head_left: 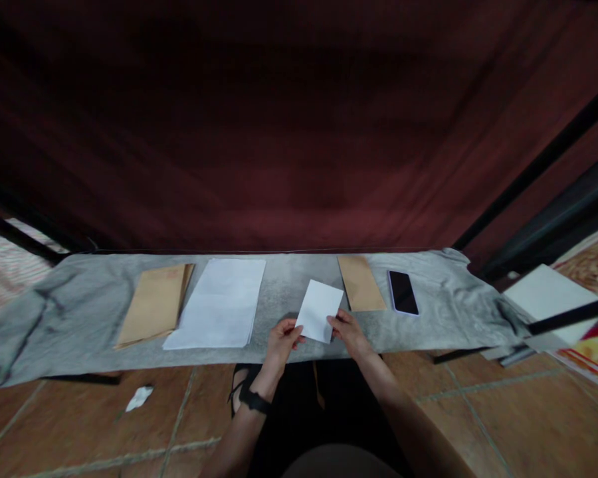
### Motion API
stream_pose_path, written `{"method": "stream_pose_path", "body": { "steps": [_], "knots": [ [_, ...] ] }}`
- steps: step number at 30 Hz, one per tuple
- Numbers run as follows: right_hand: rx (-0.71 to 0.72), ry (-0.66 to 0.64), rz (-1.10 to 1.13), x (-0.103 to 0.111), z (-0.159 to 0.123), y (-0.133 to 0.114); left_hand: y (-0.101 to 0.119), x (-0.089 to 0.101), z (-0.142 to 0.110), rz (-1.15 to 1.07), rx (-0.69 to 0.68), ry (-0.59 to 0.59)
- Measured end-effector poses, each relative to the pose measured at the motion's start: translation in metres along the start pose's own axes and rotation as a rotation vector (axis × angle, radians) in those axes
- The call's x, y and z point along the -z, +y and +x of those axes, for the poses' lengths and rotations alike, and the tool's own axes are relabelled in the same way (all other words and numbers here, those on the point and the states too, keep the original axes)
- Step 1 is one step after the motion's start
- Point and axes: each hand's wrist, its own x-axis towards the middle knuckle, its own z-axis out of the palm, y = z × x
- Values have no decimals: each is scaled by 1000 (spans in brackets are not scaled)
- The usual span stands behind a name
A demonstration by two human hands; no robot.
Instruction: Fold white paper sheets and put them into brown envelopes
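Observation:
A small white sheet of paper (319,311), possibly folded, is held between my two hands above the grey cloth-covered table (289,279). My left hand (282,337) pinches its lower left corner, thumb on top. On the other side, my right hand (347,328) grips the right edge near the bottom, also with the thumb on top. Just beyond my right hand lies a single brown envelope (361,285). To the left of my hands rests a stack of larger white paper sheets (222,302).
A pile of brown envelopes (154,302) lies at the left of the table. A phone (403,292) with a dark screen sits right of the single envelope. Behind the table hangs a dark red curtain (279,166). A crumpled white scrap (139,398) is on the tiled floor.

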Motion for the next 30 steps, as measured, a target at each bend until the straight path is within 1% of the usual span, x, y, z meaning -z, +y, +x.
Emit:
{"method": "stream_pose_path", "body": {
  "steps": [3,4,7,10,13,14,16,18,19,20,23,25,27,28,30],
  "knots": [
    [31,-34,25,-5,3,-6,5,-3,-2,-55,-8,-8],
    [45,-47,48,-6,4,-8,6,-4,-2,-62,-30,0],
    [86,-43,150,-11,6,-13,9,-4,2,-26,-159,67],
    [88,-20,211,-12,8,-16,7,0,7,128,-366,145],
    [27,-37,222,-9,9,-18,-1,8,9,357,-585,147],
    [5,-39,210,-7,10,-17,-4,11,9,431,-627,130],
    [-19,-33,176,-2,12,-14,-11,16,6,576,-658,91],
    [6,5,89,2,15,-8,-17,18,2,709,-648,51],
    [59,48,-23,4,16,-3,-19,18,-2,770,-636,32],
    [100,107,-182,6,18,2,-21,18,-5,828,-626,17],
    [251,148,-597,12,22,15,-23,16,-14,993,-632,5],
    [389,172,-822,15,22,21,-20,19,-15,1081,-651,34],
    [508,189,-981,16,19,26,-11,31,-8,1142,-670,112],
    [545,205,-1050,17,17,28,-3,43,-2,1165,-675,176],
    [573,229,-1175,16,13,32,18,76,15,1198,-648,374]
  ]
}}
